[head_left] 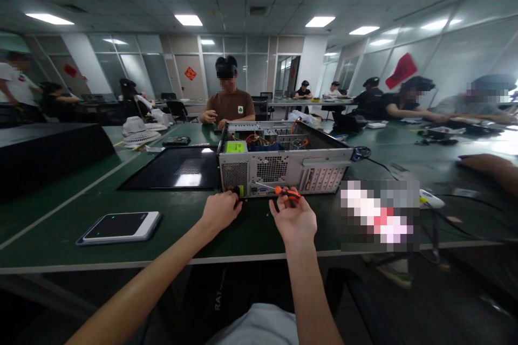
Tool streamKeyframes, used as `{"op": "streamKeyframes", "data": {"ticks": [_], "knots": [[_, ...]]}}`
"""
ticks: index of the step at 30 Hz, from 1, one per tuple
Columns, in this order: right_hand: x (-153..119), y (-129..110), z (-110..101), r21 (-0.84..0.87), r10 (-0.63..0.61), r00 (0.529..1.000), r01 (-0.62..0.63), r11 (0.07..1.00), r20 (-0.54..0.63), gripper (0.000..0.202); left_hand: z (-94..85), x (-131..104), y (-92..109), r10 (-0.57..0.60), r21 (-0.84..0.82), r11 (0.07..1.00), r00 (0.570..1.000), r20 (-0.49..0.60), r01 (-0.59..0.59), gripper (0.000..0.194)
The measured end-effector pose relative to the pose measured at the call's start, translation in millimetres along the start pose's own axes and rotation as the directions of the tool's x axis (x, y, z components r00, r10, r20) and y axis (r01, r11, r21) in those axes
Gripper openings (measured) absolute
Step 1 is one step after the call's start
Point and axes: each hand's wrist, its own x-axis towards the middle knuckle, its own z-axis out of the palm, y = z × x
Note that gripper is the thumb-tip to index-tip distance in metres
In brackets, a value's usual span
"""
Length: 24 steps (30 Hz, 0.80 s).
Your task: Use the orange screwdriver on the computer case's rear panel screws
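A computer case (pixel 263 170) lies on its side with its rear panel facing me and its top side uncovered, so wires and inner parts show. In my right hand (pixel 297 221), palm up, rests an orange and black screwdriver (pixel 288 193). Its thin shaft points left across the lower rear panel. My left hand (pixel 220 214) is at the lower left corner of the case, with its fingers curled in by a dark part there; what they grip is hidden. A yellow-green label (pixel 236 147) shows on a part inside the case.
A black side panel (pixel 174 167) lies left of the case on the green table (pixel 178 237). A white and black device (pixel 123 225) sits near the front edge. Cables (pixel 465 202) and a blurred patch lie at right. Across the table sits a person (pixel 230 102); others work around.
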Motion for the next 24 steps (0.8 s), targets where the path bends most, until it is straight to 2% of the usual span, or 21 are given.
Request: {"op": "streamKeyframes", "data": {"ticks": [7, 13, 16, 24], "knots": [[-11.6, -6.7, 1.7, 0.073, -0.019, 1.000, 0.020, 0.997, -0.006, 0.024, -1.4, -1.6, 2.9, -0.005, -0.076, 0.997, 1.000, 0.028, 0.008, 0.024], [-11.2, -14.3, -6.3, 0.083, -0.046, 0.998, 0.049, 0.995, -0.039, 0.025, -9.9, -2.1, 21.9, 0.011, -0.178, 0.984, 0.993, 0.114, 0.009, 0.020], [-8.4, -16.6, -10.2, 0.075, -0.065, 0.998, 0.066, 0.995, -0.019, 0.022, -14.8, 2.7, 28.7, 0.023, -0.205, 0.979, 0.988, 0.154, 0.009, 0.020], [-9.3, -22.5, -14.3, 0.077, -0.072, 0.996, 0.076, 0.994, -0.048, 0.021, -22.7, 10.7, 19.0, 0.079, -0.235, 0.972, 0.974, 0.214, -0.027, 0.021]]}}
